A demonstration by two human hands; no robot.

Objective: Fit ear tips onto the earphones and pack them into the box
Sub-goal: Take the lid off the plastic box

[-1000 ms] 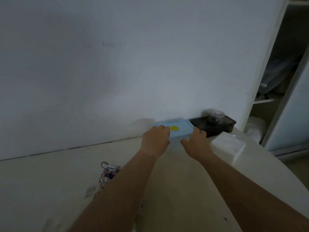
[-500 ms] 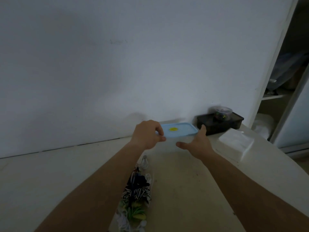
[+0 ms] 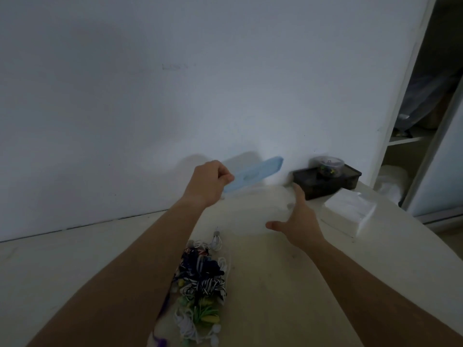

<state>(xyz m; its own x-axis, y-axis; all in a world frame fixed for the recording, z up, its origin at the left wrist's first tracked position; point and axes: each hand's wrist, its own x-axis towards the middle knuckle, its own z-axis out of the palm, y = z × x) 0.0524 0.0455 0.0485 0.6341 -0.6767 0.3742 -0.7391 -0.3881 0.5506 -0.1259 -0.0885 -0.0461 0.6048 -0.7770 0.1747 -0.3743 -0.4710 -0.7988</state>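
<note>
My left hand [image 3: 209, 182] pinches one end of a light blue lid [image 3: 253, 175] and holds it tilted up near the wall. Below it a pale translucent box [image 3: 255, 211] stands blurred on the table. My right hand [image 3: 299, 221] lies against the box's right side, thumb spread toward its near side and fingers straight. A heap of coiled earphones [image 3: 200, 284] in white, dark, striped and green lies between my forearms. No ear tips can be made out.
A black box [image 3: 325, 182] with a round clear container [image 3: 327, 166] on it stands against the wall at the right. A white wrapped pack [image 3: 348, 214] lies next to it. An open cupboard [image 3: 406, 141] stands past the table's right edge.
My left hand has lifted the blue lid off the box and tilted it up. My right hand has moved to the box's side. The view has dropped, showing more of the earphone heap.
</note>
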